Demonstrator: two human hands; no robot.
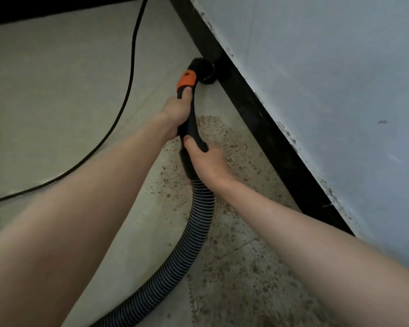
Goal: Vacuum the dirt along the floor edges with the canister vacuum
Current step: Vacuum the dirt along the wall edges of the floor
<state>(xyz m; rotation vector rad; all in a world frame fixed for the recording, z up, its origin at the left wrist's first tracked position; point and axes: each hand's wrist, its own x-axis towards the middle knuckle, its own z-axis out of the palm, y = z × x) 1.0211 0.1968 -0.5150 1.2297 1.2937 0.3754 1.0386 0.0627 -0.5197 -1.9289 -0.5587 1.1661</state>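
Both hands wrapped the vacuum handle [191, 123]: left hand [175, 114] forward, right hand [206, 161] at the hose [194, 223] cuff. Nozzle [204, 72] sat against the black baseboard [269, 128]. Brown dirt [232, 147] lay nearer, along the edge; best drawn back slowly, nozzle flat to floor.

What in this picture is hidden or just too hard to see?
Head view only:
- The canister itself: the ribbed hose runs off the bottom edge.
- The nozzle mouth: black against the black baseboard.
- The power cord ends: cut off at the top and left edges.
- Dirt beneath the right hand and forearm.
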